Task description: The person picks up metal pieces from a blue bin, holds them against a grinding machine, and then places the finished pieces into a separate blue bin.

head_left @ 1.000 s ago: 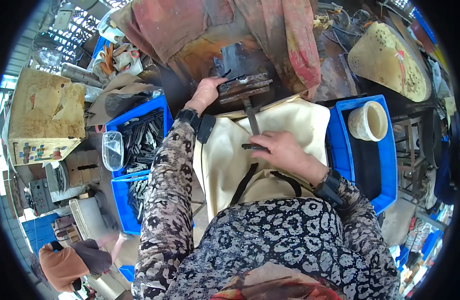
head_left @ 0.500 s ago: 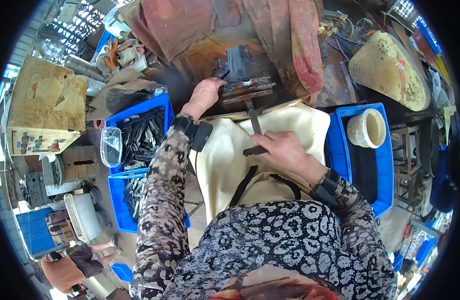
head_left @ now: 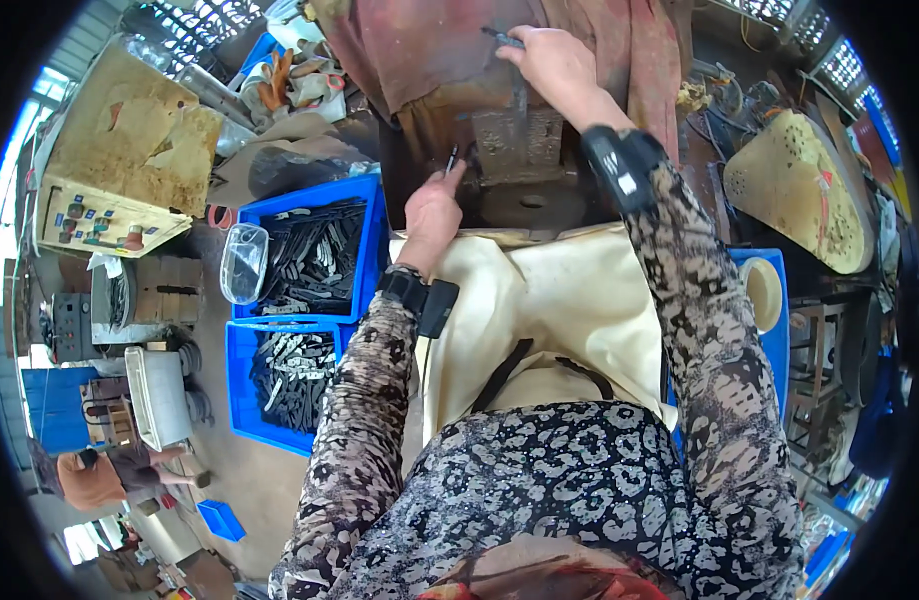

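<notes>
My left hand (head_left: 435,218) is raised over the near edge of the dark work station, pinching a small slim dark metal piece (head_left: 451,159) upright between thumb and fingers. Farther forward and to the right, my right hand (head_left: 561,72) is closed on another short dark piece (head_left: 502,38), its tip pointing left in front of the red-brown cloth (head_left: 429,50). Between and below the hands stands a grimy metal block (head_left: 517,147), with a round plate with a central hole (head_left: 531,205) at its foot. A cream apron (head_left: 569,285) covers my lap.
To the left, two blue bins (head_left: 371,250) hold many narrow dark metal pieces (head_left: 314,250), with a clear plastic box (head_left: 243,263) at the rim. A control box (head_left: 119,150) stands beyond. On the right are a white tub (head_left: 764,294) and a pale holed board (head_left: 801,190). Another person (head_left: 94,482) is at far left.
My right hand has left the handled metal tool over my lap and reached up and forward, now with a small dark piece. The tool is out of sight. My left hand has lowered slightly.
</notes>
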{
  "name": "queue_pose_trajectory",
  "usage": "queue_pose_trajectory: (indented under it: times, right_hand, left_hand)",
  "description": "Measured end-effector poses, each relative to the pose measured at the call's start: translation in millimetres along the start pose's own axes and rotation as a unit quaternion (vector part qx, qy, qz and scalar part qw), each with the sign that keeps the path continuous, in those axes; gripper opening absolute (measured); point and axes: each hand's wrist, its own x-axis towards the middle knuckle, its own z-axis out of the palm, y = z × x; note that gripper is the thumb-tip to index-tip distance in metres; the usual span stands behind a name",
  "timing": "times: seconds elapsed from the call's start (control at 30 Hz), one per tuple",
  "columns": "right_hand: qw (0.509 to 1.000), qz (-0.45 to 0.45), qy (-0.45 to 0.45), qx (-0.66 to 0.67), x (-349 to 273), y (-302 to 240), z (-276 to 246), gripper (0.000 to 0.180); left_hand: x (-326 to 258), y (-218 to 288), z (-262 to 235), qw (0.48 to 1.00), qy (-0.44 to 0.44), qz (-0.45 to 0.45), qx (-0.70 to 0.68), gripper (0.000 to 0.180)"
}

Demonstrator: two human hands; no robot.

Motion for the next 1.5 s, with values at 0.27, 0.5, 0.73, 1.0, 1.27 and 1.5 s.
queue_pose_trajectory:
  times: [0.27, 0.5, 0.73, 1.0, 1.27, 1.5]
  right_hand:
    - [0.999, 0.022, -0.030, 0.019, 41, 10, 24, 0.031]
    - [0.998, 0.028, -0.056, 0.028, 43, 12, 18, 0.032]
    - [0.970, 0.140, -0.063, 0.186, -40, 70, 56, 0.028]
    - [0.836, 0.347, -0.271, 0.329, -156, 87, 68, 0.012]
    - [0.848, 0.331, -0.323, 0.259, -164, 87, 73, 0.017]
    - [0.931, 0.217, -0.270, 0.117, -170, 94, 91, 0.028]
  left_hand:
    - [-4, -4, 3, 0.998, 0.015, -0.006, -0.061, 0.040]
    - [-8, 0, 3, 0.998, -0.023, -0.044, -0.043, 0.032]
    - [-1, 10, -1, 0.995, -0.062, -0.072, -0.025, 0.029]
    - [-1, 4, -3, 0.993, -0.071, -0.091, -0.010, 0.028]
    - [-1, 1, 1, 0.991, -0.074, -0.116, -0.001, 0.026]
    - [2, 4, -3, 0.991, -0.070, -0.111, -0.003, 0.024]
